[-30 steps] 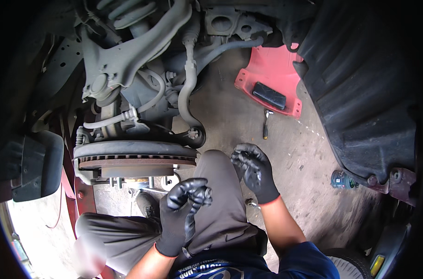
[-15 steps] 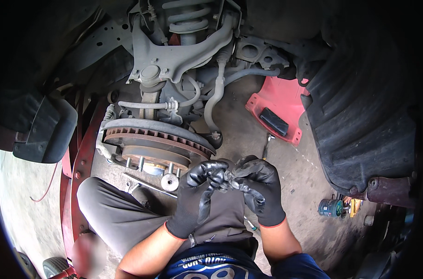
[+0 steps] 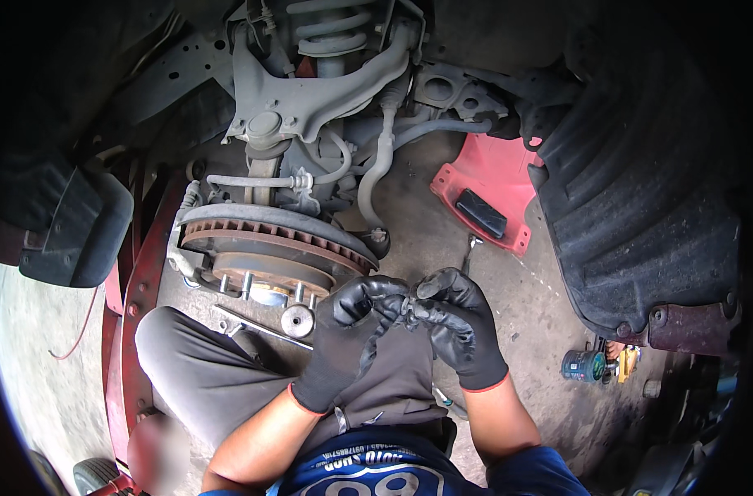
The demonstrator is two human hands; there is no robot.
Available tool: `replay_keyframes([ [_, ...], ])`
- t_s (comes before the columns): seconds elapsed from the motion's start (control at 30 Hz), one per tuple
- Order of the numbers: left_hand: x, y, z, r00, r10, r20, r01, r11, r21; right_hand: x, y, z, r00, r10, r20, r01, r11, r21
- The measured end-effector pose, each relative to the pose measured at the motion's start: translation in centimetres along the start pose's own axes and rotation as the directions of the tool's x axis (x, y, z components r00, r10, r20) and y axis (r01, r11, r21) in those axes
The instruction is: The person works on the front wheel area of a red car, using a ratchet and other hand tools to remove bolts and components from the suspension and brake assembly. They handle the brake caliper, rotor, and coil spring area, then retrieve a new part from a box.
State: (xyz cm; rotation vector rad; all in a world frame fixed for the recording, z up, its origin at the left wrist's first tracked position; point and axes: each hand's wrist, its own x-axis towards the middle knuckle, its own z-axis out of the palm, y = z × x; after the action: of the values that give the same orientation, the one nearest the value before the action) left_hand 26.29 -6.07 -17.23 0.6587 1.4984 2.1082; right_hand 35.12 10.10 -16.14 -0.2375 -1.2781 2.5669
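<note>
Stained concrete floor (image 3: 542, 331) spreads under the raised vehicle, darker toward the right and bright at the far left. Across the top hang a coil spring (image 3: 331, 37) and a grey control arm (image 3: 322, 99). Below them, the rusty-edged brake disc (image 3: 269, 231) stands ahead and to the left of the person, its studs pointing back toward the knees. A ribbed black liner (image 3: 641, 190) closes off the right side; a dark mud flap (image 3: 83, 236) and a red metal beam (image 3: 136, 331) crowd the left.

The 2 gloved hands meet above the person's lap, just clear of the disc. The left hand (image 3: 350, 329) and the right hand (image 3: 463, 329) both pinch a small metal piece (image 3: 408, 311) between their fingertips; the fingers cover much of it, so its full shape cannot be told.

Beyond the right hand, a ratchet (image 3: 471, 248) lies on the floor, its lower end hidden by the glove. Past it rests a faded red panel (image 3: 496, 169) with a black block (image 3: 480, 213) on it. Near the left knee are a long wrench (image 3: 265, 327) and a round metal piece with a hole (image 3: 297, 321). At the right, a dark can (image 3: 583, 365) stands beside a yellow object (image 3: 628, 364).
</note>
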Motion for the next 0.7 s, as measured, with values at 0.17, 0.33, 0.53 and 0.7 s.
replay_keyframes([
  [0.17,0.1,0.2,-0.2,1.0,0.009,0.001,-0.009,1.0,-0.015,-0.1,0.6,0.8,0.993,-0.119,-0.015,0.113,0.97,-0.217],
  [0.33,0.6,0.3,-0.6,0.997,-0.076,0.019,0.076,0.997,-0.006,0.2,0.1,0.8,0.996,-0.078,-0.053,0.06,0.956,-0.288],
  [0.53,0.6,0.6,-0.6,0.988,-0.138,0.066,0.153,0.902,-0.403,0.4,-1.2,1.1,1.0,0.002,0.015,0.002,0.959,-0.284],
  [0.7,0.7,0.9,-0.5,0.967,-0.251,-0.041,0.201,0.852,-0.483,-0.1,-3.1,2.2,0.954,-0.21,0.214,0.293,0.503,-0.813],
])
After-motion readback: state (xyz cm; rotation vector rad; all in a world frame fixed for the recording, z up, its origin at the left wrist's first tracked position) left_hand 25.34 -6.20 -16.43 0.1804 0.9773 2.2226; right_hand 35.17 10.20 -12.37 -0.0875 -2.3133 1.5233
